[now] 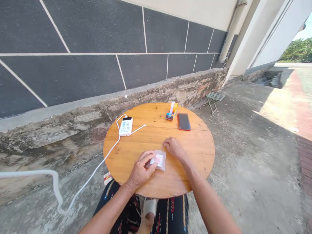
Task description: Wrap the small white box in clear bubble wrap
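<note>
A small clear plastic packet point(162, 159) with a white, red-printed piece inside lies flat near the front of the round table. My left hand point(143, 167) grips its left side, fingers over the top and thumb along the near edge. Just beyond the packet, to the right, my right hand point(173, 147) rests on the wood with its fingers curled in. Whatever may be inside those fingers is hidden. Farther back are a tape dispenser point(172, 111) in yellow, orange and blue, and a dark flat phone-like thing point(184, 122) with a red-orange edge.
On the round wooden table point(136, 146), a white power strip point(126, 126) stands at the left, its cable running off to the lower left. A short white cord point(138, 129) stretches right from it. A tiled wall point(97, 71) rises behind. A folding stool point(213, 100) stands beyond right.
</note>
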Motion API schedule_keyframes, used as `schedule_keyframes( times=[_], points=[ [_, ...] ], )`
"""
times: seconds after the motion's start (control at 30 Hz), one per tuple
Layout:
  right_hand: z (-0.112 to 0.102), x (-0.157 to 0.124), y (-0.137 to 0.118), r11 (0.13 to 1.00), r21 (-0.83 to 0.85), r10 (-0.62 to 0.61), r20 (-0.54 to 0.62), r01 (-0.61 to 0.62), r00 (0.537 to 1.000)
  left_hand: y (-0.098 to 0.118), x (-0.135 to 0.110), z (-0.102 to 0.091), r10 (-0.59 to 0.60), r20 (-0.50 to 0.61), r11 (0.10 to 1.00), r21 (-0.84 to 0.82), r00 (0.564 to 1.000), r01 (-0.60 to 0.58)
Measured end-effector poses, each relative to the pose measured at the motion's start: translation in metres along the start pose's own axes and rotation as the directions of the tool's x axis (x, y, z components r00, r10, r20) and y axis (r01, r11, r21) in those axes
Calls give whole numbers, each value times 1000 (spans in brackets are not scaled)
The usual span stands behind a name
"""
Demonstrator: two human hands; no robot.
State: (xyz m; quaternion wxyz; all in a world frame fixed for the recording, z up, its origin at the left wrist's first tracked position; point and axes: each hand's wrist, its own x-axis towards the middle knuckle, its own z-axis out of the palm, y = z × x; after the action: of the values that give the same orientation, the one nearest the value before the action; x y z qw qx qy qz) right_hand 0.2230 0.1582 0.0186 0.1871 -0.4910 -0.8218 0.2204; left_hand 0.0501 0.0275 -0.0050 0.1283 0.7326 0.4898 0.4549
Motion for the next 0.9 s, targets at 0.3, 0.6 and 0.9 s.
schedule_keyframes(
  times=[0.3, 0.6, 0.9],
  points=[
    [1, 3, -14, 995, -76, 70, 52, -66, 996, 6, 3, 0, 18, -6, 999, 35, 1000, -17],
    [6, 1, 0, 985, 170, -20, -9, 22, 1000, 3, 1, 2, 27, -24, 999, 38, 999, -26],
    [6, -7, -5, 921, 365, -103, -118, 140, 988, 7, 1, 1, 20, -36, 999, 32, 999, -19]
  ],
)
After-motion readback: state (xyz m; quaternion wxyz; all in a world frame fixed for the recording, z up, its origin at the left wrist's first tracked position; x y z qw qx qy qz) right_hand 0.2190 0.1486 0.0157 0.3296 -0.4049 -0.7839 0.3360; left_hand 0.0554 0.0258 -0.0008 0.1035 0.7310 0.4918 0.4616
